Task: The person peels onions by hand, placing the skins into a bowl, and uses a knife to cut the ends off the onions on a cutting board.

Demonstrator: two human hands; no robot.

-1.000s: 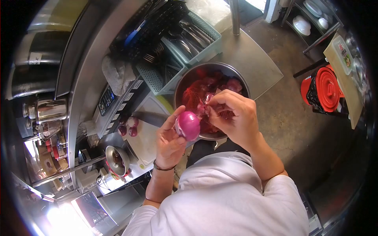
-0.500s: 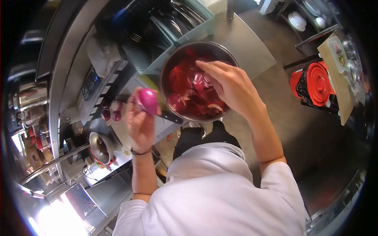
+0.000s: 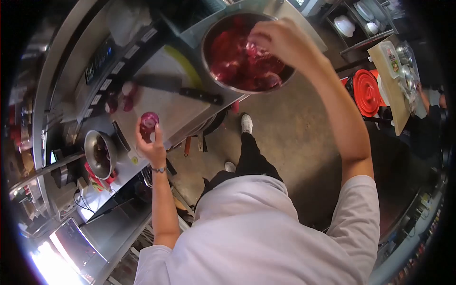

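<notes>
My left hand (image 3: 153,145) has its fingers wrapped round a peeled purple onion (image 3: 149,120), held over the white cutting board. Over the steel bowl (image 3: 207,61), my right hand (image 3: 273,40) has its fingers curled down at the red onions (image 3: 242,61) inside; whether it grips one is unclear. A knife with a black handle (image 3: 202,95) lies across the cutting board (image 3: 175,114). More purple onions (image 3: 124,97) rest at the board's far left side.
A metal pan (image 3: 100,154) sits on the counter at the left. At the right are a red lidded bucket (image 3: 366,93), a wooden board (image 3: 399,116) with containers, and a shelf with white dishes (image 3: 345,26). Another person's arm (image 3: 424,99) shows at the right edge.
The view has shifted, showing more of the cutting board. My left hand has moved down and left with the onion, away from the bowl. My right hand's fingers have curled downward over the bowl.
</notes>
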